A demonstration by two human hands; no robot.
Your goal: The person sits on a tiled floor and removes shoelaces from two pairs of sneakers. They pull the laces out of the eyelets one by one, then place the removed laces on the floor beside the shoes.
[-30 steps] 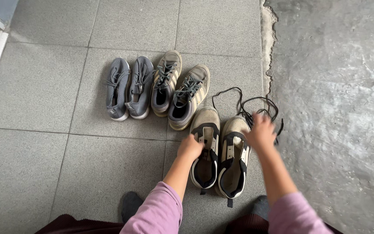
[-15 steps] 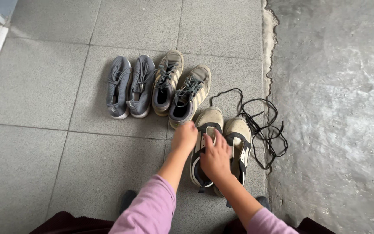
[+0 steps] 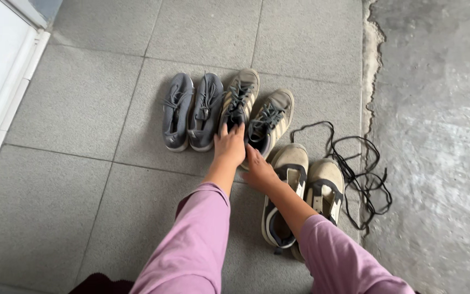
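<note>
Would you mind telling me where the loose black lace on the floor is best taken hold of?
Pinch the black lace at the open loop nearest the beige shoe, coming straight down from above. It lies flat in loose tangled curls on the tiles, clear of both hands, so any single strand there offers a free grip.

Grey tiled floor (image 3: 82,103) — rough bare concrete (image 3: 436,109) right, white frame (image 3: 6,109) left.

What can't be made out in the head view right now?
- Heels of the striped pair: covered by the left hand and right hand, so grip is unclear.
- Heel of the beige shoe: hidden under the right sleeve.
- Loose laces: too tangled to count.
- Person's body: cut off by the bottom edge.
</note>
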